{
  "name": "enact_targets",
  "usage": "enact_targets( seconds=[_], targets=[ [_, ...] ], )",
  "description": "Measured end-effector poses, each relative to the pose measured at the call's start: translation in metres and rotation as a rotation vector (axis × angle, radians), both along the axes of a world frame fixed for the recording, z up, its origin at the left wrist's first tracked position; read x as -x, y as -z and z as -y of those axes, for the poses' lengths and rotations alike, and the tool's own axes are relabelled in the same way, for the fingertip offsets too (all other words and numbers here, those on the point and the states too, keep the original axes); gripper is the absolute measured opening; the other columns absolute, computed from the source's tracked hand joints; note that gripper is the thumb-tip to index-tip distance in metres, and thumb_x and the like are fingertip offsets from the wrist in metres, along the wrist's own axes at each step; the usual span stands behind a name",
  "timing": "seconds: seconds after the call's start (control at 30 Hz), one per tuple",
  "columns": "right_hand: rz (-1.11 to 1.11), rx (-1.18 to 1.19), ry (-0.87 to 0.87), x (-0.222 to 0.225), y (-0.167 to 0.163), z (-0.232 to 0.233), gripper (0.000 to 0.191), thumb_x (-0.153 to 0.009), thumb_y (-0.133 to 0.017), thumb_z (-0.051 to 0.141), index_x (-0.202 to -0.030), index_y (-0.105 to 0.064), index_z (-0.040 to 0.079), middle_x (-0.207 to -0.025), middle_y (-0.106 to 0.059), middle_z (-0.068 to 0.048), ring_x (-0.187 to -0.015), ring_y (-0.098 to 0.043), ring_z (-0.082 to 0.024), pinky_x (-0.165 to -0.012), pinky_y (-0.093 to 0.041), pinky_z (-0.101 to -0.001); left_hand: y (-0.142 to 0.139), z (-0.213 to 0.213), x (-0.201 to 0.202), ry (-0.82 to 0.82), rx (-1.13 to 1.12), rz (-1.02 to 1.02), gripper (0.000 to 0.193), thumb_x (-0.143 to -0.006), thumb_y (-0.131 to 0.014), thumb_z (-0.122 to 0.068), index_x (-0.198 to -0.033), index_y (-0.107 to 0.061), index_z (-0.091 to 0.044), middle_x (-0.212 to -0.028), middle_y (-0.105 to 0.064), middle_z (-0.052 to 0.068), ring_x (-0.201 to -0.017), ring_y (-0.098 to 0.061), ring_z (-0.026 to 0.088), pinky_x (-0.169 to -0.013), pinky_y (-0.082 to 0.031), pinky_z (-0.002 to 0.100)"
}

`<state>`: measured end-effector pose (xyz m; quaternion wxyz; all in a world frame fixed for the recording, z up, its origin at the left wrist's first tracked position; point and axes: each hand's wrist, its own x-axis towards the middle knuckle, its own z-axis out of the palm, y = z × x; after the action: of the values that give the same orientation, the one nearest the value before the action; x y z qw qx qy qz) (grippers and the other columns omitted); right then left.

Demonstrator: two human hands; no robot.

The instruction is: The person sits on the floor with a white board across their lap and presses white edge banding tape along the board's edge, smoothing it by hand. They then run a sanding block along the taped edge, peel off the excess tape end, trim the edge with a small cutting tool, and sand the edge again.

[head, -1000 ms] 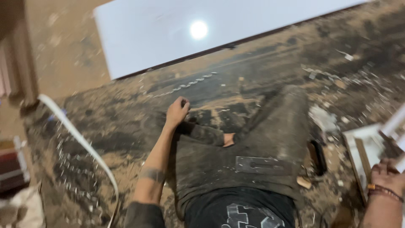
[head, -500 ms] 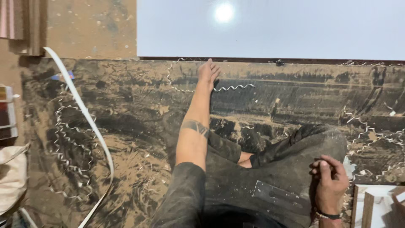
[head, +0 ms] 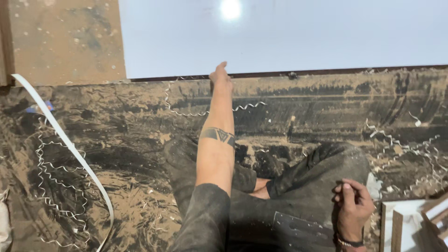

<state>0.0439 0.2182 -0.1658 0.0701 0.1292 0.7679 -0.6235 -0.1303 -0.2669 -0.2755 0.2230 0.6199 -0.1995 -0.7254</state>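
White board (head: pixel 289 35) lies flat on the dusty floor (head: pixel 326 107), its near edge right at the fingertips of the left hand (head: pixel 220 77), which stretches out from the seated person and touches that edge; whether those fingers hook it I cannot tell. Curly white shavings (head: pixel 186 109) trail just below that hand. Right hand (head: pixel 352 205) rests on the knee, fingers curled loosely, seemingly on nothing. Reaching for the board looks like the step in hand; a firm hold on its edge would likely be needed. A loose white strip (head: pixel 70 149) lies well to the left.
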Motion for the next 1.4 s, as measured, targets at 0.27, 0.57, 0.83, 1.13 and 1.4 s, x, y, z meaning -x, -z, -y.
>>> enact_targets(
  seconds=[0.27,0.57,0.83,1.13,1.4],
  targets=[
    [0.021,-0.083,-0.029,0.004,0.003,-0.002,0.016,-0.106,-0.062,0.008,-0.117,-0.066,-0.002,-0.090,-0.068,-0.007,-0.070,-0.058,-0.009,-0.063,-0.047,-0.0217,0.015,-0.002,-0.012,-0.022,-0.042,-0.080,0.020,-0.085,-0.075,-0.009,-0.098,-0.063,0.000,-0.076,-0.059,0.006,-0.053,-0.049,0.014,-0.043,-0.034,0.031],
    [-0.304,-0.589,-0.514,0.073,-0.038,0.046,0.030,-0.098,-0.071,0.019,-0.123,-0.069,0.003,-0.114,-0.073,-0.013,-0.102,-0.070,-0.024,-0.087,-0.057,-0.0377,-0.018,-0.055,-0.073,0.169,0.107,-0.160,0.028,-0.091,-0.077,-0.018,-0.108,-0.060,-0.003,-0.083,-0.065,0.009,-0.052,-0.048,0.009,-0.043,-0.033,0.028],
    [-0.961,-1.397,-0.894,0.224,-0.017,0.098,0.074,-0.076,-0.071,0.009,-0.147,-0.056,0.025,-0.153,-0.054,-0.008,-0.146,-0.046,-0.025,-0.121,-0.035,-0.0460,-0.075,-0.148,-0.192,0.307,0.020,-0.198,0.027,-0.091,-0.072,-0.017,-0.112,-0.064,-0.003,-0.094,-0.072,0.020,-0.044,-0.033,0.007,-0.041,-0.031,0.025],
    [-1.061,-1.068,-1.146,0.157,-0.045,0.061,0.060,-0.073,-0.065,0.006,-0.132,-0.062,0.013,-0.134,-0.068,-0.008,-0.119,-0.068,-0.026,-0.095,-0.055,-0.0394,-0.115,-0.159,-0.326,0.313,0.097,-0.124,0.029,-0.094,-0.072,-0.024,-0.095,-0.063,0.004,-0.081,-0.068,0.014,-0.042,-0.032,0.008,-0.042,-0.031,0.028],
    [-0.907,-0.923,-1.389,0.061,-0.142,0.044,0.040,-0.085,-0.070,0.017,-0.124,-0.068,0.017,-0.115,-0.075,-0.005,-0.091,-0.067,-0.021,-0.079,-0.053,-0.0380,-0.203,-0.150,-0.405,0.296,0.380,-0.185,0.025,-0.101,-0.063,-0.024,-0.092,-0.062,-0.001,-0.061,-0.058,0.007,-0.043,-0.043,0.009,-0.039,-0.033,0.027]
  ],
)
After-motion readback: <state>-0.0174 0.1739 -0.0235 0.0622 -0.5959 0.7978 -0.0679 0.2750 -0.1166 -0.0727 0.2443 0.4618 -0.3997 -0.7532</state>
